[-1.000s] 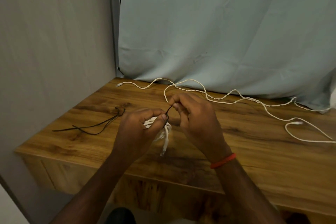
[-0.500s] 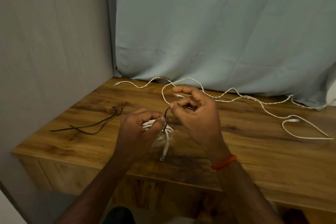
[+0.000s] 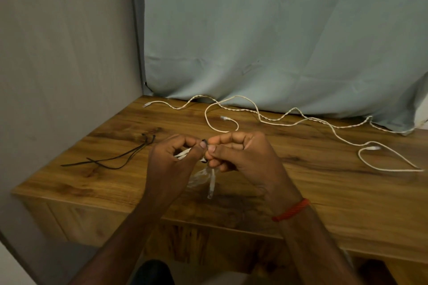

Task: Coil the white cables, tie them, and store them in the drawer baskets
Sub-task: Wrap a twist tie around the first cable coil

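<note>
Warm-grained wood makes up the tabletop (image 3: pixel 324 196), set in a corner between a grey wall panel (image 3: pixel 64 53) and a pale blue-green cloth (image 3: pixel 278 41) hung behind it. Over the near middle the two hands meet, thumb tip against thumb tip. The right hand (image 3: pixel 243 157) pinches a thin black tie (image 3: pixel 204 140) between thumb and forefinger. The tie shows as a small dark loop just above the nails and a short dark bit below them, and the other fingers are curled in toward the palm. The left hand (image 3: pixel 171 164) has its fingers curled round the coiled white cable (image 3: pixel 183 154), its thumb pressed down beside the tie. Only a few white strands show between thumb and fingers. The rest of the coil hangs blurred under the hands, with one connector end (image 3: pixel 211 188) dangling straight down. Whether that end touches the wood cannot be told. A red thread band (image 3: pixel 291 209) circles the right wrist. To the left, well apart from the hands, spare black ties (image 3: pixel 92 161) lie crossed on the wood. Behind the hands, loose white cables (image 3: pixel 205 114) wander along the back edge under the cloth: one forms a loop just beyond the knuckles with a plug (image 3: pixel 224 118) lying inside it, and another closes a long loop near the right edge.
</note>
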A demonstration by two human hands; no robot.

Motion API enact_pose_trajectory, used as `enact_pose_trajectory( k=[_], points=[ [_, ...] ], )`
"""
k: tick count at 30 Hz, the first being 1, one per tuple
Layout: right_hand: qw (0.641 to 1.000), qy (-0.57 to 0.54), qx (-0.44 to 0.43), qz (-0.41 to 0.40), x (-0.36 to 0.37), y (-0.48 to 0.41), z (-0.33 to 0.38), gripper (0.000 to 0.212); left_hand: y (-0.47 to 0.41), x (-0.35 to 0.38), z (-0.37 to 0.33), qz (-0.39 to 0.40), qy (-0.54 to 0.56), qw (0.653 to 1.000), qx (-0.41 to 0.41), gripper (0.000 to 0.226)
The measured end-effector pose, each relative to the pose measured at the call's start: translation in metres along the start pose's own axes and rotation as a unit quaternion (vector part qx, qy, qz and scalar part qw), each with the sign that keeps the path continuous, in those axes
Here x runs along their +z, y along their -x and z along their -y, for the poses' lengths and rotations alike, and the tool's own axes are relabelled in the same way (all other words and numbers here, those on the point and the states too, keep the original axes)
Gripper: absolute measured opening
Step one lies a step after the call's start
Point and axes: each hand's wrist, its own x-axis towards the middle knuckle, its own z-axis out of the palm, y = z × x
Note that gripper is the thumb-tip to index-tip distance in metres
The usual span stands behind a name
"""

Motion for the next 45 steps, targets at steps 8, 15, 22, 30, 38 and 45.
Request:
enact_pose_trajectory(
  k=[8, 15, 22, 30, 38, 45],
  points=[
    [0.997, 0.063, -0.038, -0.008, -0.001, 0.002, 0.005, 0.012, -0.001, 0.0, -0.005, -0.01, 0.009, 1.0, -0.012, 0.012],
    [0.993, 0.095, -0.061, -0.028, 0.003, 0.002, 0.003, 0.025, 0.002, -0.002, -0.009, 0.001, 0.039, 0.999, -0.035, 0.018],
    [0.979, 0.124, -0.143, -0.077, 0.014, 0.004, -0.005, 0.01, 0.0, -0.003, -0.013, 0.011, 0.108, 0.991, -0.083, 0.023],
    [0.989, 0.06, -0.124, -0.046, 0.012, 0.001, 0.0, 0.01, 0.002, -0.001, -0.014, 0.008, 0.129, 0.986, -0.11, 0.03],
    [0.995, -0.043, -0.078, -0.035, 0.01, 0.0, 0.002, 0.014, 0.003, 0.003, -0.02, 0.013, 0.081, 0.993, -0.088, 0.029],
    [0.993, -0.013, -0.098, -0.064, 0.012, -0.001, -0.008, 0.012, 0.004, 0.003, -0.026, 0.015, 0.164, 0.972, -0.169, 0.024]
  ],
)
